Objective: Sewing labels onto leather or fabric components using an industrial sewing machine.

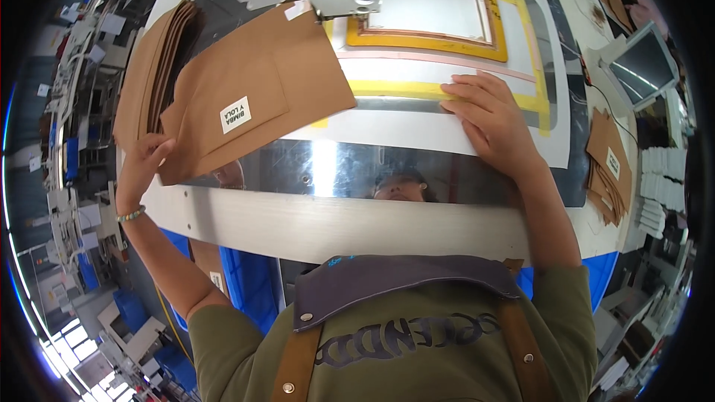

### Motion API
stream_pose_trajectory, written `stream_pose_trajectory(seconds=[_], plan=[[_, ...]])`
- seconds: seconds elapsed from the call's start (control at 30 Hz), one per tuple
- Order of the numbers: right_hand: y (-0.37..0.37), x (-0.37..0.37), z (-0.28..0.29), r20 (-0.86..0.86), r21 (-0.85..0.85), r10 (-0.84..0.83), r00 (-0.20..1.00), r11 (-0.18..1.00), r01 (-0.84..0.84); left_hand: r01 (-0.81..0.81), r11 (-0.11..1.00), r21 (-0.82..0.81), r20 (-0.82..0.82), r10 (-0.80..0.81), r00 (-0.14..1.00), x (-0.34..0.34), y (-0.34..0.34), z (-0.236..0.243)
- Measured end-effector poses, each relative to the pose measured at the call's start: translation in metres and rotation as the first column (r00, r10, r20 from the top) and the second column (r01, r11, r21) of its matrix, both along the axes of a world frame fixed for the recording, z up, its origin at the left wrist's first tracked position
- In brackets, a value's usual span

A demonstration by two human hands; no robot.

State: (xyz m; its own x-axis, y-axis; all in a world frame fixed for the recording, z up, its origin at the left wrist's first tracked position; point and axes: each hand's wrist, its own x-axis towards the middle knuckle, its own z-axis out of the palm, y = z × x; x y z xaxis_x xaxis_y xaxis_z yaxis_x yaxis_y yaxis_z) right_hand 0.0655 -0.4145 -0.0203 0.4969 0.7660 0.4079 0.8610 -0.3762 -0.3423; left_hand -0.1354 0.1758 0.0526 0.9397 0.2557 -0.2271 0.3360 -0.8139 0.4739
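Brn piece (pixel 298 67): matte, angled, w/ sm. wht label (pixel 236 115).

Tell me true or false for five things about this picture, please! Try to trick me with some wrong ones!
1. The left hand is at the near left corner of the big brown piece. True.

2. The right hand is holding a brown piece too. False: it is over the white sheet and yellow tape, with no brown piece in it.

3. The bead bracelet is on the right wrist. False: it is on the left wrist.

4. The yellow frame lies farther from the person than the right hand does. True.

5. The label on the big brown piece is red. False: it is white.
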Motion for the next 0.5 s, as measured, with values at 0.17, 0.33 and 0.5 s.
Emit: stream_pose_trajectory(seconds=[0.17, 0.33, 0.5], plan=[[0.001, 0.0, 0.001, -0.014, 0.019, 0.0, 1.0, 1.0, 0.0, -0.361, 0.927, 0.104, 0.281, 0.321, 0.905, -0.004, 0.034, -0.076], [0.006, -0.001, -0.002, -0.037, 0.025, 0.035, 0.999, 0.999, -0.034, -0.525, 0.784, 0.331, 0.486, 0.335, 0.807, 0.016, 0.006, -0.116], [0.007, -0.007, -0.002, 0.021, 0.001, 0.012, 1.0, 1.0, -0.012, -0.601, 0.759, 0.251, 0.764, 0.226, 0.604, -0.009, -0.025, -0.083]])
